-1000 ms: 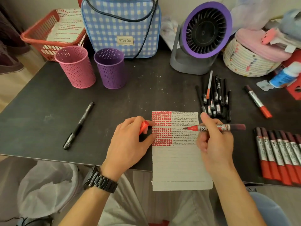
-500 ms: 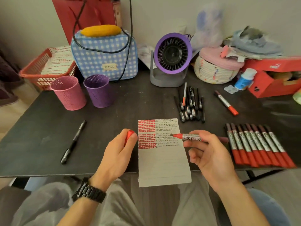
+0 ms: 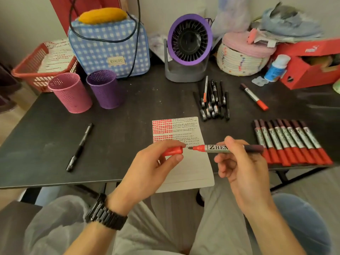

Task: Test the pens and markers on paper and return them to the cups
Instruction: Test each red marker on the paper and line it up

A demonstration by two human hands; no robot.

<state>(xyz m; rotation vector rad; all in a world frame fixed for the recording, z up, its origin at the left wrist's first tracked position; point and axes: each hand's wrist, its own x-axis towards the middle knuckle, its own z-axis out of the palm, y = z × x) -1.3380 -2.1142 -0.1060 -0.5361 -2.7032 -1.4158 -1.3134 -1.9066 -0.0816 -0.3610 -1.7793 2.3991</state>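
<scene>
Lifted off the paper (image 3: 191, 173), both hands now grasp: left (image 3: 152, 168) red cap (image 3: 173, 150), right (image 3: 241, 162) marker (image 3: 217, 147).

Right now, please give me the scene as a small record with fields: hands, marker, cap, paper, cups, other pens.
left hand: holds red cap
right hand: holds uncapped red marker
marker tip: points at cap opening, small gap
paper: red and black test marks on upper part
pink cup, purple cup: upright, contents not visible
marker row: capped, at right
</scene>
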